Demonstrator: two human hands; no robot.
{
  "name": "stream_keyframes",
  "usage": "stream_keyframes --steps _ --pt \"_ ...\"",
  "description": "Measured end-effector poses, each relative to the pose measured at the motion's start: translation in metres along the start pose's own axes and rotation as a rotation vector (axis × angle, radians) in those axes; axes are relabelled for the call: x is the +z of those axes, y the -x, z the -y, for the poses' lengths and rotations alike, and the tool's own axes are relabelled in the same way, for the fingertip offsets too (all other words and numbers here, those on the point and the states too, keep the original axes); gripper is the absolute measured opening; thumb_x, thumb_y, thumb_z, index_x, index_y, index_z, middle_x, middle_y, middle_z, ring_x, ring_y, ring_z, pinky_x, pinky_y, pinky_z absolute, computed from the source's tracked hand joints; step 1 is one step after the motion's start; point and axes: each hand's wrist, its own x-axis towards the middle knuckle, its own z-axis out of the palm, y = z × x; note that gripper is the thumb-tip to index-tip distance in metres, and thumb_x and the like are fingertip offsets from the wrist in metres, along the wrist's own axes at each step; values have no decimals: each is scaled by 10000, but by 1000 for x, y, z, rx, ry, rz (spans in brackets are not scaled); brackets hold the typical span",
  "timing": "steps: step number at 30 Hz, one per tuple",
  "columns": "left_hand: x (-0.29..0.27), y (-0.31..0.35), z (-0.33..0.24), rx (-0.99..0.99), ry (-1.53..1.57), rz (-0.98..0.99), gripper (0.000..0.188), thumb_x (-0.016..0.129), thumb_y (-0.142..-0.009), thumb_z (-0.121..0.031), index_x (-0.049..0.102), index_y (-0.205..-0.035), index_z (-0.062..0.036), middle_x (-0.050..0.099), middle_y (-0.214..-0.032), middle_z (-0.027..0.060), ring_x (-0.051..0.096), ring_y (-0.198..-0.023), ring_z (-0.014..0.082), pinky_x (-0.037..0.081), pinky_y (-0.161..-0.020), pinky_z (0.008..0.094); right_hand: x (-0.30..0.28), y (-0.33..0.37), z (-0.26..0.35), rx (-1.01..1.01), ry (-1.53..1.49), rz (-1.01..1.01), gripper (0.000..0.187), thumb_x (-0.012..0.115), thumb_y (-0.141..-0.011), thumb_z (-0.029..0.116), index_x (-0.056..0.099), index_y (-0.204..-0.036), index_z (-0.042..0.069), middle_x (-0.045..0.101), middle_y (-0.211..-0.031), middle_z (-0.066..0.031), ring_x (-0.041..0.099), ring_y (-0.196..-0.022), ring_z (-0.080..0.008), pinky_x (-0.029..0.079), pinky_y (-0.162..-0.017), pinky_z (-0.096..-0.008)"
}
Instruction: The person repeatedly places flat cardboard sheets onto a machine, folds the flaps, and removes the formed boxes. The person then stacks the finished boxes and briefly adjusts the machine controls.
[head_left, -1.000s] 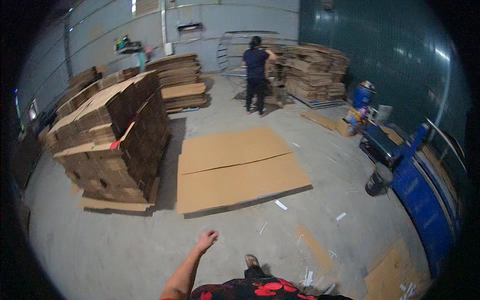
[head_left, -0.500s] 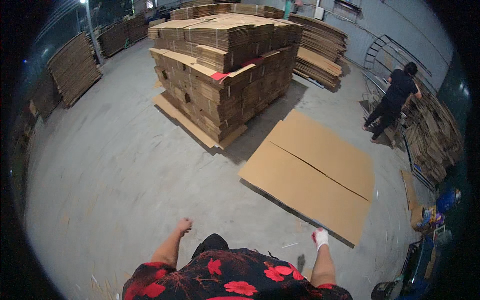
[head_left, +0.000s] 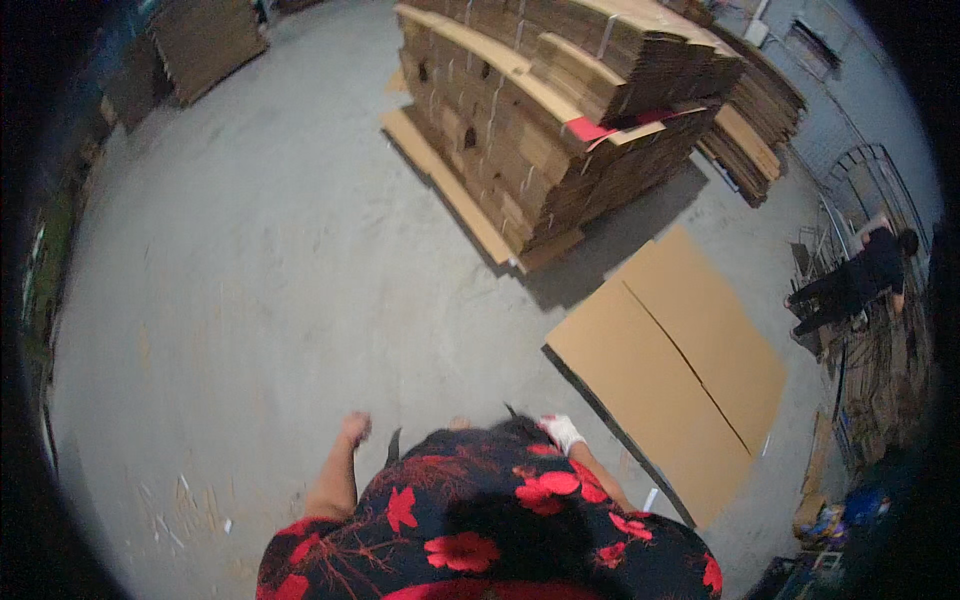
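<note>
My bare left hand (head_left: 355, 428) hangs in front of my body over the grey floor. Its fingers look loosely curled, with nothing visible in them, though the picture is blurred. My right hand (head_left: 562, 432) wears a white glove and is close against my dark, red-flowered shirt (head_left: 460, 550); its fingers are too smeared to read. Neither hand touches the cardboard. The nearest thing to my right hand is a low stack of large flat cardboard sheets (head_left: 670, 370), lying on the floor to the right with a dark slit across its top.
A tall block of bundled flat cardboard (head_left: 560, 120) stands ahead on flat sheets. More cardboard stacks (head_left: 750, 140) sit behind it and at the far left. Off to the right, a person in dark clothes (head_left: 860, 280) is beside metal racks and piled cardboard. Scraps (head_left: 185, 505) litter the floor at lower left.
The view has tilted down and turned left, so the cardboard stacks shift rightward. My gloved right hand has swung inward, from beside the low stack to my body.
</note>
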Motion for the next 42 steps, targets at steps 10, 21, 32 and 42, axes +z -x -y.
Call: stream_keyframes --steps 10,21,32,42 --pt "4 -62 -121 75 392 -167 217 552 -857 -254 581 -958 -63 602 -839 54 555 -681 168 461 -570 339 -120 -180 52 491 -513 -64 394 565 -817 67 533 -1194 -43 587 -790 -53 568 -646 -154 488 -579 -293" --pt "-61 -118 -111 -194 472 -259 165 512 -855 -217 573 -880 -66 580 -763 62 550 -659 170 437 -504 342 -187 -330 166 223 183 0 793 613 -782 233 226 -1436 6 598 -1150 -237 591 -1040 -353 449 -895 -380" --pt "-110 -217 -268 99 285 -25 122 519 -794 -67 616 -727 -40 572 -618 70 535 -512 165 382 -406 324 -168 -346 277 301 81 -55 812 582 -829 296 137 -1456 38 618 -1141 -203 577 -1074 -362 432 -937 -397" --pt "-260 -273 -323 79 152 -75 171 576 -839 -212 596 -888 -50 617 -796 74 574 -644 165 471 -535 327 -287 -358 334 168 48 -878 638 600 -829 215 347 -1382 21 405 -1372 -245 417 -1261 -370 340 -1060 -386"
